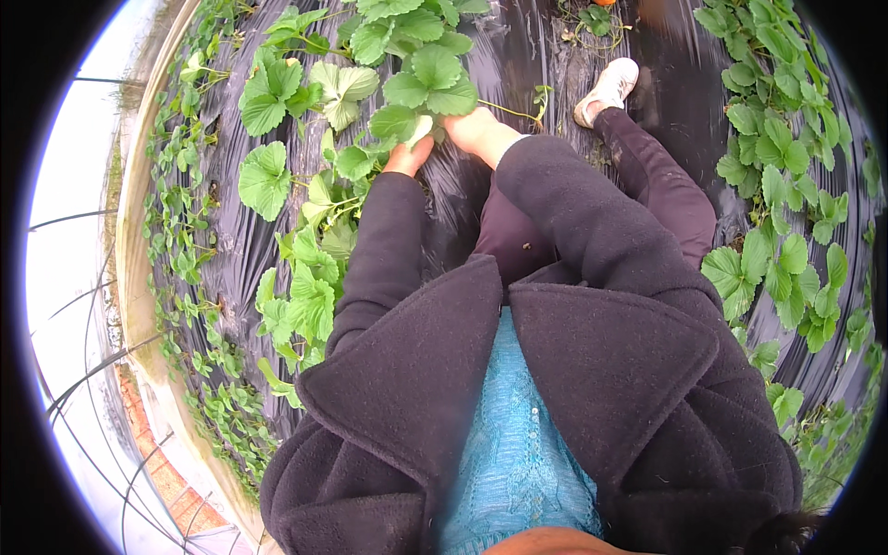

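Observation:
Both hands reach into a strawberry plant (437, 74) growing through black plastic film. My left hand (407, 157) is low among its leaves, with the fingers mostly covered by foliage. A pale, turned-up leaf (420, 132) lies against it. Close by on the right, my right hand (472, 131) touches the plant's lower leaves, its fingertips hidden beneath them. Whether either hand grips a stem or a fruit does not show. A thin runner (504, 111) stretches rightward past my right hand.
Black plastic film (453, 199) covers the beds. Another row of strawberry plants (777, 139) stands on the right, smaller plants (185, 203) on the left. My white shoe (612, 88) rests in the furrow. A small orange-red thing (604, 3) shows at the top edge. Thin curved rods (92, 370) line the far left.

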A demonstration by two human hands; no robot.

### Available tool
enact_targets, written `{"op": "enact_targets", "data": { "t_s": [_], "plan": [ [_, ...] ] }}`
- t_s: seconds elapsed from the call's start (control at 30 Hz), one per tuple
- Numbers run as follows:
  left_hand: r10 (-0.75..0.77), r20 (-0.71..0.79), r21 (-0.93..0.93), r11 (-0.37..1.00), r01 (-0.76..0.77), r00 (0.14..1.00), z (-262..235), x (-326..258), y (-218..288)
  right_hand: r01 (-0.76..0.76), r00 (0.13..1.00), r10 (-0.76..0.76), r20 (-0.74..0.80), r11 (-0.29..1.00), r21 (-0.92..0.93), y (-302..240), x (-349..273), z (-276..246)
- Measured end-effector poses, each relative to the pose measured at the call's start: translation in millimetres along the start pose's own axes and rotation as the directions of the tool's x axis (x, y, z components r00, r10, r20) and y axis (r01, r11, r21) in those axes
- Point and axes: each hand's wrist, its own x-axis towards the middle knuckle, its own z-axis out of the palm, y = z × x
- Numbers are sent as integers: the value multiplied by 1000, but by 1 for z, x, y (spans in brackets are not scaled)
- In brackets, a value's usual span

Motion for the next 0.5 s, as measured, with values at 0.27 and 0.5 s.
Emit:
{"op": "enact_targets", "data": {
  "t_s": [0.27,0.5],
  "plan": [
    [162,-70,419,900,-118,984,-25,-15,-6,-144,959,146,241,989,-27,-4,-13,-19],
    [5,17,14,1000,-5,1000,-36,-43,-9,-235,919,196,341,969,77,2,-19,-16]
  ]
}}
